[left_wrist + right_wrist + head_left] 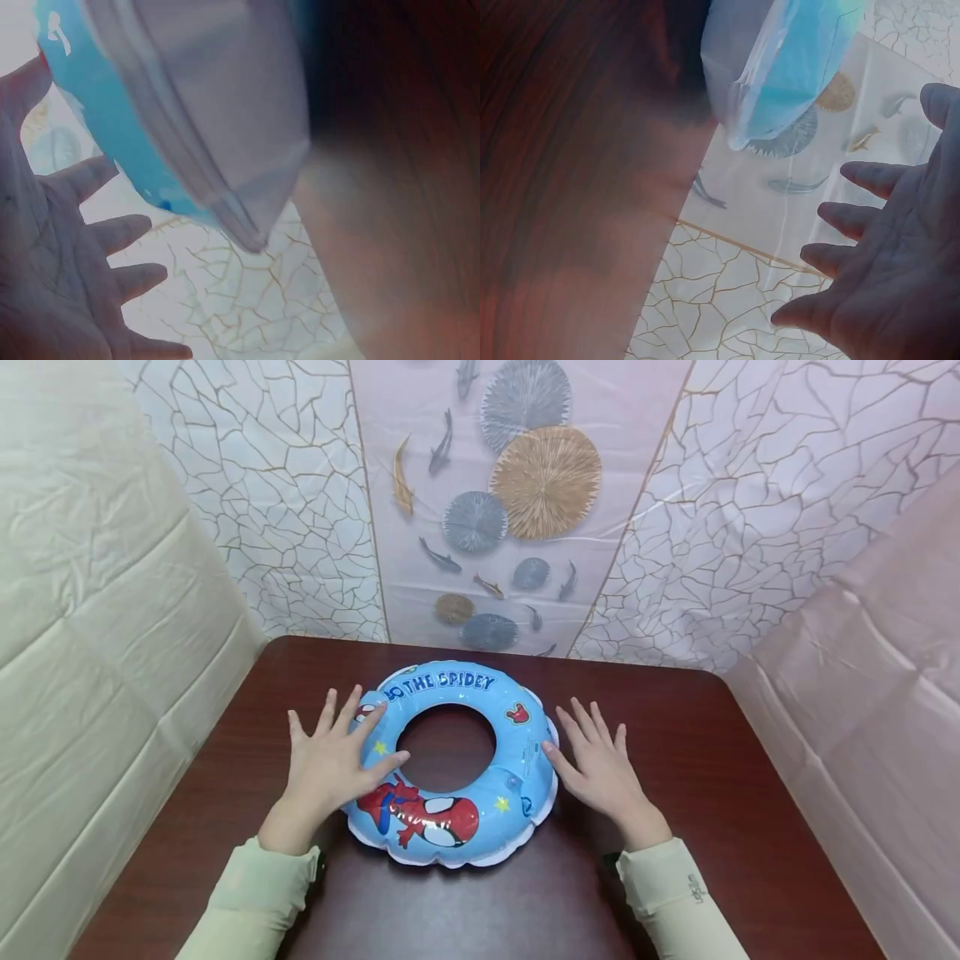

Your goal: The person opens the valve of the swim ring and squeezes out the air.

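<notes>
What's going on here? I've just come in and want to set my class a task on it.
A person has both hands at an inflated blue ring lying on a table. The left grip, fingers spread, is over the ring's left side; whether it touches is hard to tell. The right grip, also spread, is by the right edge, with a gap showing in its wrist view. Neither is closed round the ring.
</notes>
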Motion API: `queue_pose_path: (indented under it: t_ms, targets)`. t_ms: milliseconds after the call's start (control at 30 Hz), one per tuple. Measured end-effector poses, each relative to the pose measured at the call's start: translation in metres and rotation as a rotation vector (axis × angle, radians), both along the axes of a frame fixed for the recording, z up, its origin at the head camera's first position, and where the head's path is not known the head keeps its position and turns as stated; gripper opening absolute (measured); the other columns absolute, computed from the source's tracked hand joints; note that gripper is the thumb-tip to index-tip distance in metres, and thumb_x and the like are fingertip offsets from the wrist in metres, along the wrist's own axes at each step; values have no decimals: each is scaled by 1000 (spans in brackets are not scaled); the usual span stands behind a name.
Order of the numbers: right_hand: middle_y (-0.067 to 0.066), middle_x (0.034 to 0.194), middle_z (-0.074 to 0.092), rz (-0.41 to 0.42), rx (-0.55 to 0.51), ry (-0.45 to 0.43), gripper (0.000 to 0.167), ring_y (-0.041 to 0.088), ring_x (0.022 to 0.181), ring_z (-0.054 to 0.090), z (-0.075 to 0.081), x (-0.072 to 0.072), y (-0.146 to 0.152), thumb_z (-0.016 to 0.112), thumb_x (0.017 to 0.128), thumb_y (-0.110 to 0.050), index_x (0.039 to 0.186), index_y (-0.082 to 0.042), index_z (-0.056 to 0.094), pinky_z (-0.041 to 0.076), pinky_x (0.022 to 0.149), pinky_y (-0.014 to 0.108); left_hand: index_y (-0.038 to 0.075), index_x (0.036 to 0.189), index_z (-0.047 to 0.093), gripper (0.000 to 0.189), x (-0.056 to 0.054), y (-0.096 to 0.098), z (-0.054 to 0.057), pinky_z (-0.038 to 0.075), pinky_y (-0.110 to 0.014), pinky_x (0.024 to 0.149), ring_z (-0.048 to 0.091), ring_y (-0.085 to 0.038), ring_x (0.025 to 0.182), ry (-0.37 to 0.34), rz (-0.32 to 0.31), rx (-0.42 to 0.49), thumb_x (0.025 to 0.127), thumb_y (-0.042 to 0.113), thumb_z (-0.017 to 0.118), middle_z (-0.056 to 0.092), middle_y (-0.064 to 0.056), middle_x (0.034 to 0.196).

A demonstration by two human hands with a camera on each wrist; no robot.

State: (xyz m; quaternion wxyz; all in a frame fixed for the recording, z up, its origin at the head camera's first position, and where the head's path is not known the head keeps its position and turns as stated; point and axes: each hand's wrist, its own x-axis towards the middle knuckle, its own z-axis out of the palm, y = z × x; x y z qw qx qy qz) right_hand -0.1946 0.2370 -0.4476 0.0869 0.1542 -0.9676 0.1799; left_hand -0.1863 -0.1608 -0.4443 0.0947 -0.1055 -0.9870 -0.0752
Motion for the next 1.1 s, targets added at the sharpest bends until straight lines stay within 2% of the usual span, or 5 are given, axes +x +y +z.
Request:
queue_pose_path:
  t_ms: [133,233,333,433,1100]
  targets:
    - [11,155,41,60,-76,75,65,34,144,34,3,3,-6,54,99,-55,146,-10,50,33,112,60,31,154,43,91,8,8,-1,4,-76,111,22,-39,150,19,-132,16,83,88,38,34,-9,161]
    - [6,116,63,137,-182,103,41,24,105,60,6,8,-13,65,96,-43,121,-11,63,56,84,42,30,147,53,86,14,14,-6,16,-70,113,39,-31,142,15,-246,43,82,86,43,51,-4,149]
    - [-5,75,58,207,-245,45,18,14,66,56,7,13,-22,73,93,-33,91,-19,63,51,57,28,31,140,61,84,19,20,-13,15,-68,114,50,-24,132,-16,-324,48,80,88,45,61,2,136]
    - [-9,57,48,222,-217,-55,27,8,49,48,5,18,-33,75,92,-33,74,-24,57,44,46,24,31,134,65,84,25,27,-22,7,-71,114,53,-21,128,-31,-365,22,79,90,43,63,5,130]
    - [-8,55,39,216,-135,-113,30,5,45,41,-14,20,-41,63,100,-24,73,-21,51,39,46,23,27,117,73,69,35,34,-37,12,-56,121,56,-13,119,-17,-393,99,87,82,45,65,9,115]
